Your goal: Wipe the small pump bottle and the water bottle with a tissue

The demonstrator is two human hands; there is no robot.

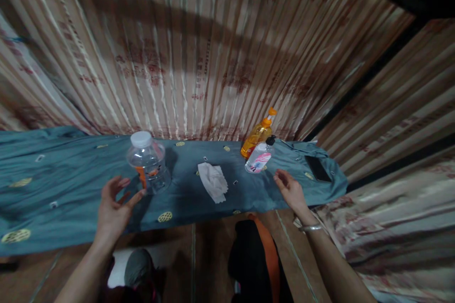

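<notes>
My left hand (115, 203) is beside a large clear plastic jar (158, 177) with a white lid and an orange label. Its fingers are spread near the jar's lower left side; whether they touch it I cannot tell. To the right, my right hand (289, 189) hovers over the cloth edge with its fingers loosely apart and nothing in them. Nearest to it stands a clear pump bottle (260, 156) with a black top and pink label. Just behind is an orange pump bottle (256, 137). A crumpled white tissue (213, 182) lies between jar and bottles.
A teal patterned cloth (188, 161) covers the long narrow table. A black phone (318, 168) lies near its right end. Pleated curtains (170, 57) hang right behind the table and at the right, with a dark frame bar (366, 80) there. My knee (254, 260) is below the front edge.
</notes>
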